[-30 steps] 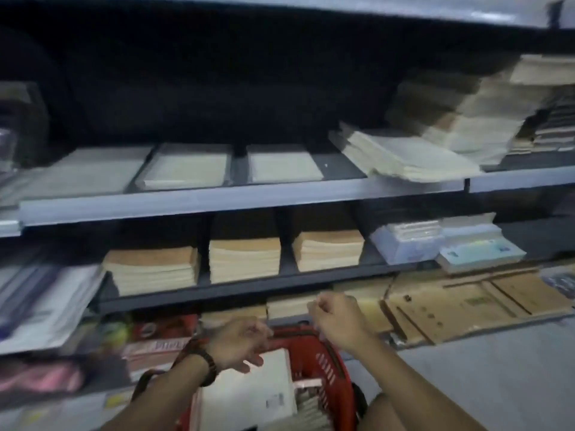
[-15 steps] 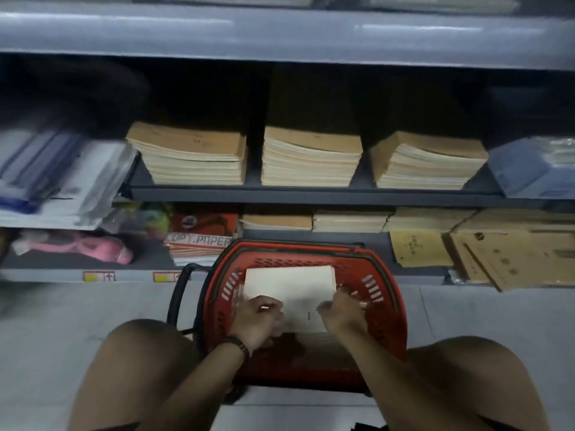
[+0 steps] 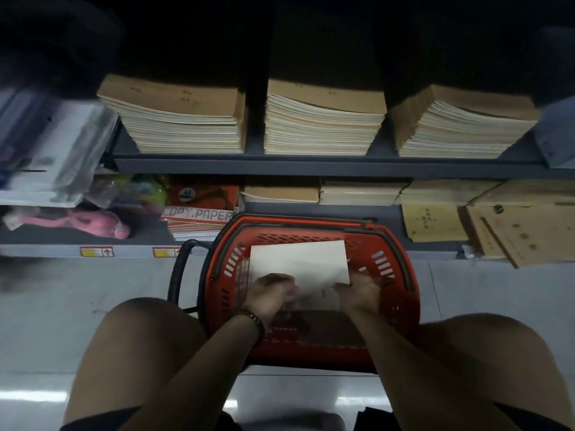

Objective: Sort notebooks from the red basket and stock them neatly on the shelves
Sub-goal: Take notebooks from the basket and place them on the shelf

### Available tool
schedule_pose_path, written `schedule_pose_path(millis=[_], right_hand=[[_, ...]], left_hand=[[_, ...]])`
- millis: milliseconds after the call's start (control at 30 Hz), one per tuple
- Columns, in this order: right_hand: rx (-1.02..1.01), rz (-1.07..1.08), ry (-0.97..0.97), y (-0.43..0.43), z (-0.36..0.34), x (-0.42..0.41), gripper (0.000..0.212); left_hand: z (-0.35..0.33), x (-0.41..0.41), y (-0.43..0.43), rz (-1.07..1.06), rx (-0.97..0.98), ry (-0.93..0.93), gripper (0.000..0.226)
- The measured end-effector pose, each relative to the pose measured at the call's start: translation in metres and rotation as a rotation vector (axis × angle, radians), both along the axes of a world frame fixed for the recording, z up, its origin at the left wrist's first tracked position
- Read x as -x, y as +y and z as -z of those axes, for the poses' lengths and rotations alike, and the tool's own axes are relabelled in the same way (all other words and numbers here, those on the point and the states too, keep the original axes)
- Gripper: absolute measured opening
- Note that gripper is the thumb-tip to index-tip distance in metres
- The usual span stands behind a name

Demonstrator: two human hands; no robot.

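Notebook: white, inside red basket, just ahead of my hands | left hand and right hand grip its near edge | I should lift it level, both corners supported.

a white notebook lies cover-up inside the red basket, which stands on the floor before the shelves. three stacks of brown-covered notebooks sit side by side on the shelf above.

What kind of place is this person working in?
Probably a stationery shop: shelves hold stacks of brown notebooks, a pack marked copy paper, and a red basket sits on the floor.
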State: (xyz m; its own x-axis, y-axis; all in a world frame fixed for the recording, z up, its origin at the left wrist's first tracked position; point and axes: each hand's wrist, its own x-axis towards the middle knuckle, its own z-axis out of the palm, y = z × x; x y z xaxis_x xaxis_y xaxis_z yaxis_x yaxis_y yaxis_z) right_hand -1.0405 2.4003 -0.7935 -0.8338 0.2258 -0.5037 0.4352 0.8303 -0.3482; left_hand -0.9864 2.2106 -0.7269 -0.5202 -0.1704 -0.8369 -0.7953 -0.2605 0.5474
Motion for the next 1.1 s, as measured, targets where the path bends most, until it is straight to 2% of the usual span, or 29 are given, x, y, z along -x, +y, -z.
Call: schedule_pose_path(millis=[100, 167, 233, 300, 367, 433, 533, 600, 633, 700, 767, 800, 933, 1100], right_hand=[[-0.057, 0.028, -0.021, 0.001, -0.015, 0.004, 0.014], [0.014, 0.09, -0.028, 0.002, -0.027, 0.009, 0.006], [0.294, 0.298, -0.045, 0.0, -0.042, 0.012, 0.004], [0.658, 0.534, -0.127, -0.003, -0.062, 0.009, 0.015], [0.836, 0.514, -0.239, -0.003, -0.074, 0.003, 0.025], [0.883, 0.352, -0.384, 0.0, -0.08, -0.005, 0.028], [0.773, 0.171, -0.456, 0.01, -0.076, -0.01, 0.021], [0.573, 0.162, -0.295, 0.018, -0.061, -0.008, 0.028], [0.4, 0.097, -0.17, 0.022, -0.051, -0.006, 0.025], [0.142, -0.026, 0.009, 0.028, -0.036, -0.003, 0.024], [0.134, 0.007, 0.03, 0.028, -0.022, -0.002, 0.03], [0.158, 0.023, 0.016, 0.026, -0.016, -0.002, 0.036], [0.185, 0.013, -0.033, 0.012, 0.001, -0.007, 0.054], [0.149, 0.027, -0.051, 0.017, 0.014, -0.001, 0.042]], left_hand=[[0.006, -0.007, 0.004, 0.014, 0.045, -0.046, 0.012], [0.007, -0.015, 0.009, 0.003, 0.001, -0.089, 0.015], [0.007, -0.022, 0.016, 0.016, -0.098, -0.14, 0.04], [0.002, -0.025, 0.023, 0.013, -0.17, -0.171, 0.056], [-0.002, -0.024, 0.029, -0.074, -0.227, -0.123, 0.053], [-0.008, -0.022, 0.033, -0.202, -0.279, -0.034, 0.04], [-0.013, -0.023, 0.029, -0.304, -0.174, 0.055, 0.035], [-0.016, -0.026, 0.021, -0.299, -0.026, 0.072, 0.032], [-0.015, -0.028, 0.016, -0.251, 0.047, 0.081, 0.032], [-0.017, -0.036, 0.006, -0.047, 0.279, 0.095, 0.039], [-0.018, -0.043, -0.007, 0.177, 0.534, 0.128, 0.053], [-0.019, -0.045, -0.012, 0.242, 0.584, 0.136, 0.056], [-0.017, -0.048, -0.033, 0.418, 0.701, 0.055, 0.048], [-0.012, -0.046, -0.045, 0.551, 0.769, 0.011, 0.049]])
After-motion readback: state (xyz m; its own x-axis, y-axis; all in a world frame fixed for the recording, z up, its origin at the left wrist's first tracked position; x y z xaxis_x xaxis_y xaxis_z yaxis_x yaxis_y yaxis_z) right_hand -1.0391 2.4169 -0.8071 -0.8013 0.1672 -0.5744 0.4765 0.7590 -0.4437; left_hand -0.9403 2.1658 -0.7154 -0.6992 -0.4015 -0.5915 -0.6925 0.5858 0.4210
